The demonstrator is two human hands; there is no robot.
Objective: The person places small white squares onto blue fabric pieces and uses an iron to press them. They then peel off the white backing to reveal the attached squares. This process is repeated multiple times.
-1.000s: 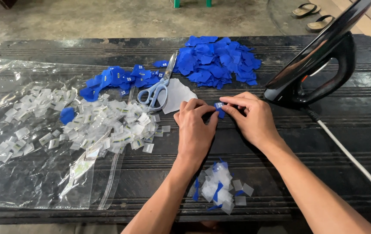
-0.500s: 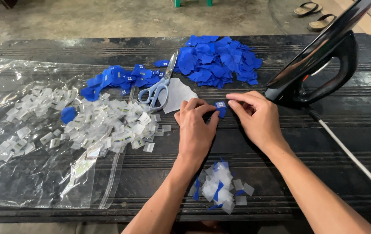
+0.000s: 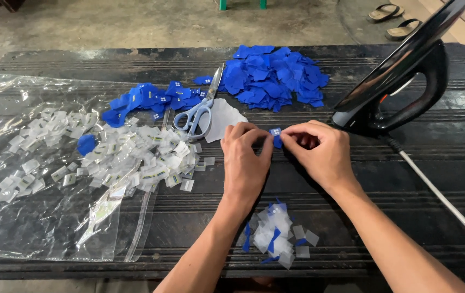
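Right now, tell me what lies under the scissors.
The scissors lie with handles over small clear packets and a white paper sheet; the blades reach toward blue pieces. Beneath is the dark ribbed table. Anything directly under the handles is covered.

Scissors [image 3: 197,113] are being left lying beside a white sheet [image 3: 226,117] on the dark bench [image 3: 417,217]; a black iron [image 3: 400,87] is being kept standing at the right, sandals [image 3: 392,15] being glimpsed beyond.

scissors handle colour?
Pale blue-grey handles on the scissors, lying beside the blue pieces; head view shows them.
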